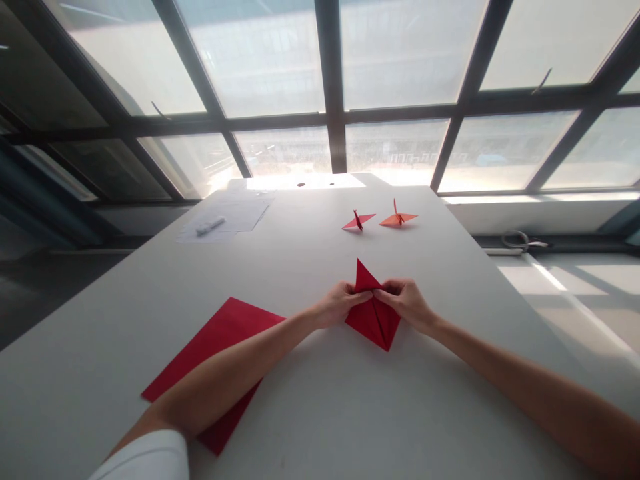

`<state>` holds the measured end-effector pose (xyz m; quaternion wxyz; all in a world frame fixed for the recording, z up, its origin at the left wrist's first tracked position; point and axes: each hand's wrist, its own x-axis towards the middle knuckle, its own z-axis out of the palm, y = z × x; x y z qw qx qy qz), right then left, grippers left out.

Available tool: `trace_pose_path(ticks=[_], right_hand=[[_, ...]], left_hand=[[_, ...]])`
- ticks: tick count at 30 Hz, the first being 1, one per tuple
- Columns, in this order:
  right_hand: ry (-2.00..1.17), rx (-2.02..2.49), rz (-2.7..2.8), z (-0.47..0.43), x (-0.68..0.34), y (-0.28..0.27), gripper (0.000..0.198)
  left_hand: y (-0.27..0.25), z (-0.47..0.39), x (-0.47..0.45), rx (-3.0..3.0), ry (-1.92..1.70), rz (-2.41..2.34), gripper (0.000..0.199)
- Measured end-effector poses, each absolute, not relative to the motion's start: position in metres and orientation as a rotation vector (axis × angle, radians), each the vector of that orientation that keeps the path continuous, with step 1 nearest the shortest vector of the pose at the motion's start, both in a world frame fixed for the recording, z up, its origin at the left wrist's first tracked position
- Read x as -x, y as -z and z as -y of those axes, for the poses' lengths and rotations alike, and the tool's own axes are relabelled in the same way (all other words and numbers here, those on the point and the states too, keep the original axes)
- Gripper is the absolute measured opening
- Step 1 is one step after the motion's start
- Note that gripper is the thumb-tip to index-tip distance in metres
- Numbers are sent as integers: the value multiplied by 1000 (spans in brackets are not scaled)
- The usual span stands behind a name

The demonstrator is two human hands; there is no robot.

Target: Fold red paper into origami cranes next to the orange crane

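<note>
A folded piece of red origami paper (367, 322) is held between both hands over the white table. It is kite-shaped, with a point at the top and a slit running down the middle of its lower half. My left hand (336, 305) pinches its left side, the thumb lying across the front. On the right edge my right hand (407, 303) grips it the same way, its thumb almost meeting the other near the centre. The fingers behind the paper are partly hidden. Under my left forearm lies a stack of flat red paper (215, 340).
Farther back stand a red paper crane (359, 221) and an orange paper crane (399, 219). White sheets (245, 212) lie at the back left, with a white tube-like object (211, 225) on them. The white table (310, 260) reaches toward large framed windows (280, 60).
</note>
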<state>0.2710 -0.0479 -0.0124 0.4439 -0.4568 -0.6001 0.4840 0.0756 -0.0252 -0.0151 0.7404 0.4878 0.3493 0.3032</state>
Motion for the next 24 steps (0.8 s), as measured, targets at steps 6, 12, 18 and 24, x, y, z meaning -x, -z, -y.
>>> trace_pose_path(ticks=[6,12,18,24], right_hand=[[-1165,1131,1467,50,-268,14,34],[-1269,1095,1306,49,-272,10,44],[-1277,1148,1404,50,-273,7,44],[-1063,1114,1459,49,-271,9,44]], left_hand=[[13,26,-77,-1120,-687,-784,45],[12,31,-80,-1122,-807,-866,42],[13,32,-82,-1148,-1000,-876,38],[15,34,-82,-1299,-835,-874,39]])
